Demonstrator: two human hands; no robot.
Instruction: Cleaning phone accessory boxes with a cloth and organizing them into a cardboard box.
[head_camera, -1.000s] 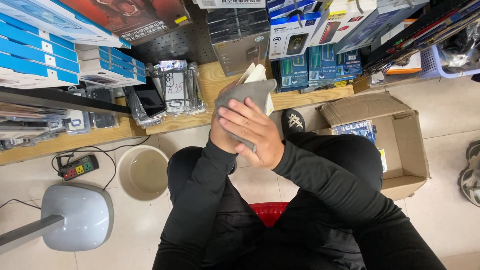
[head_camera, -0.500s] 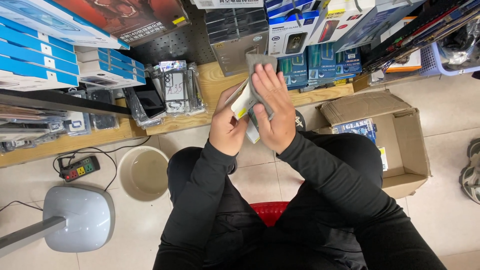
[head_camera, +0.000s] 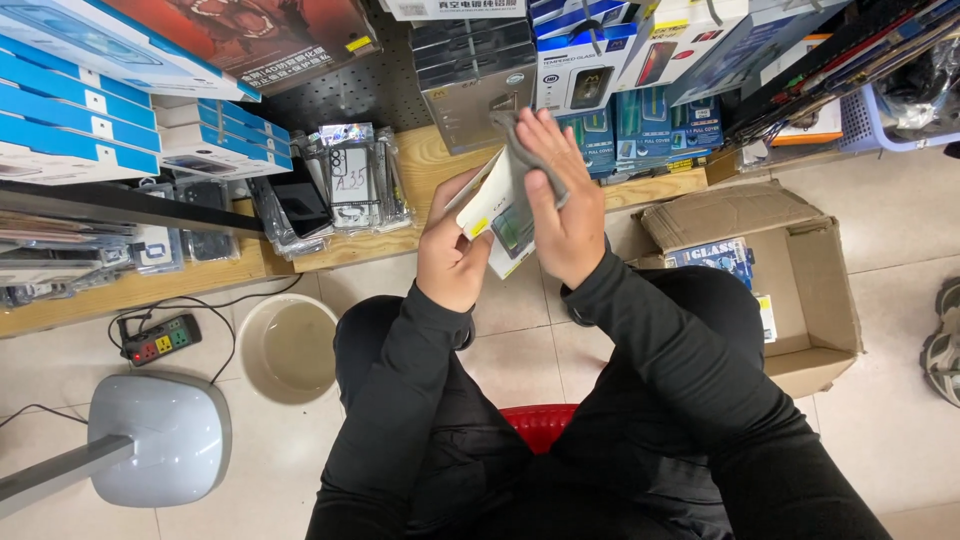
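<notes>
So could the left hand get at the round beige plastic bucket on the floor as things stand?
Probably not at once: the left hand is holding a small white packet, though the round beige plastic bucket sits uncovered below it.

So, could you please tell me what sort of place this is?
Probably a small phone-accessory shop: boxed screen protectors stand stacked along a wooden shelf, bagged phone cases lie piled, and a cardboard stock box sits open.

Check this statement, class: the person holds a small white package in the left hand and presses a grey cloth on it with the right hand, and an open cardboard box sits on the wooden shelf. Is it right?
Not quite. The head view shows the open cardboard box on the tiled floor, not on the wooden shelf. The rest holds: the left hand holds the small white package, and the right hand presses the grey cloth on it.
</notes>
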